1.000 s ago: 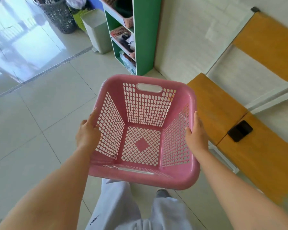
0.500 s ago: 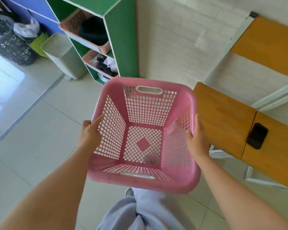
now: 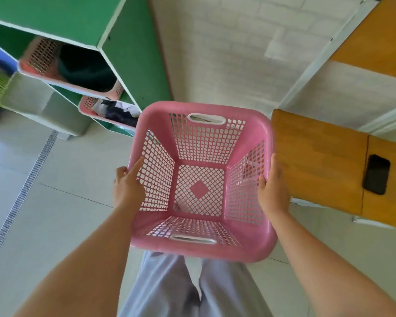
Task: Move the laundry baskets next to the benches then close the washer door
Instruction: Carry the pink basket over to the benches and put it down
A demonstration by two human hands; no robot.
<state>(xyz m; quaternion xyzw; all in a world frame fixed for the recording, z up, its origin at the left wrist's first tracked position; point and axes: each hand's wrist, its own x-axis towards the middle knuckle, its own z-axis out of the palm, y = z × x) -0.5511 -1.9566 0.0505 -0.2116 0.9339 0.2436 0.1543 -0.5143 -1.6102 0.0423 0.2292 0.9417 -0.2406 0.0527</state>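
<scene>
Both hands gripping basket, bench nearer

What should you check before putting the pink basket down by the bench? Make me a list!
1. Both hands hold the basket: ok. The left hand and right hand grip opposite sides of the pink basket.
2. Basket is empty: ok, nothing shows through its mesh bottom.
3. Bench is close: ok. The wooden bench is just right of the basket.
4. Floor spot beside the bench is free: cannot tell, the basket hides it.
5. Phone is out of the way: ok. The black phone lies further along the bench top.
6. Washer door is shut: cannot tell, no washer in view.
</scene>
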